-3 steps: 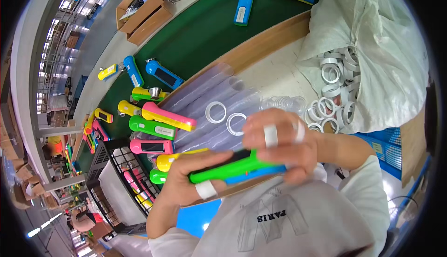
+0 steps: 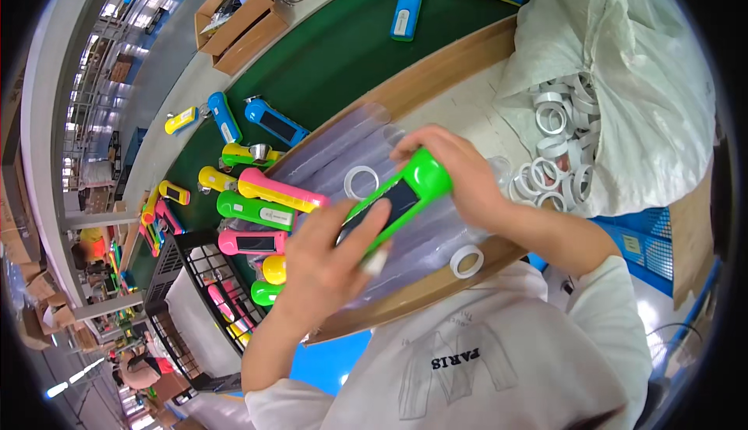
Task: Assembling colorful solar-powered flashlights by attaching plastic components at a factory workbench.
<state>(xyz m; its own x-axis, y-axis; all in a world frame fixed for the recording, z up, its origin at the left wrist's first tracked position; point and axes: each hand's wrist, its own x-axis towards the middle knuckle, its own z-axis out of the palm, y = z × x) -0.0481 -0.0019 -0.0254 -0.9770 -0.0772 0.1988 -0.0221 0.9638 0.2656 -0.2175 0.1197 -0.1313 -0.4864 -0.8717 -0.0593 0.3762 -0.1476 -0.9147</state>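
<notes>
I'm seeing the left hand (image 2: 321, 265) holding the green flashlight (image 2: 428, 176) tilted above clear tubes (image 2: 331, 149), fingers wrapping its body. Right hand (image 2: 474, 185) is cupping its far end; can't tell if it's gripping.

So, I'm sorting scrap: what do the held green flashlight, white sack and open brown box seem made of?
Green flashlight: probably glossy moulded plastic, given its even, bright colour and highlights. White sack: likely woven plastic, slightly shiny, given its crinkled folds; fabric is possible. Open brown box: apparently matte cardboard, from its plain tan sides.
</notes>
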